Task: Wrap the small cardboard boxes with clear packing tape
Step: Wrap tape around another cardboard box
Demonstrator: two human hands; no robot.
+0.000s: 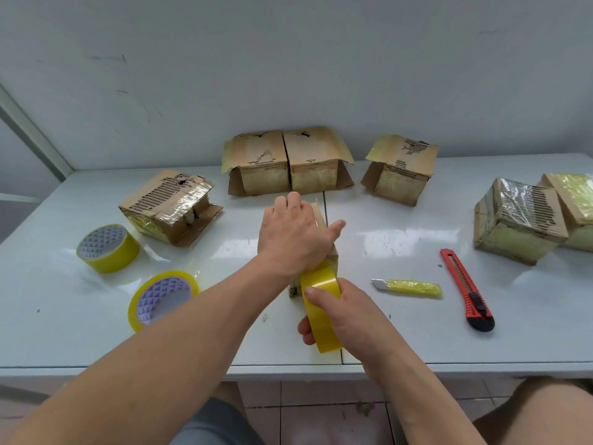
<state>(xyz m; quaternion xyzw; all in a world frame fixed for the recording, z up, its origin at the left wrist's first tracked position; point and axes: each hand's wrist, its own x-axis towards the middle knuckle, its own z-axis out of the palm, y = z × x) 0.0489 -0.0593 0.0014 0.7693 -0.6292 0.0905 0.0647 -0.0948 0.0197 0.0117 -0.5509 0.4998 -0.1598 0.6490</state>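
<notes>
A small cardboard box stands at the middle of the white table, mostly hidden under my left hand, which lies flat on its top with fingers spread. My right hand grips a yellowish roll of packing tape in front of the box's near face; a strip of tape runs from the roll up onto the box under my left wrist.
Two spare tape rolls lie at the left. A torn box sits beyond them, more boxes stand along the wall, and taped ones sit at the right. A red utility knife and a yellow-wrapped blade lie right of my hands.
</notes>
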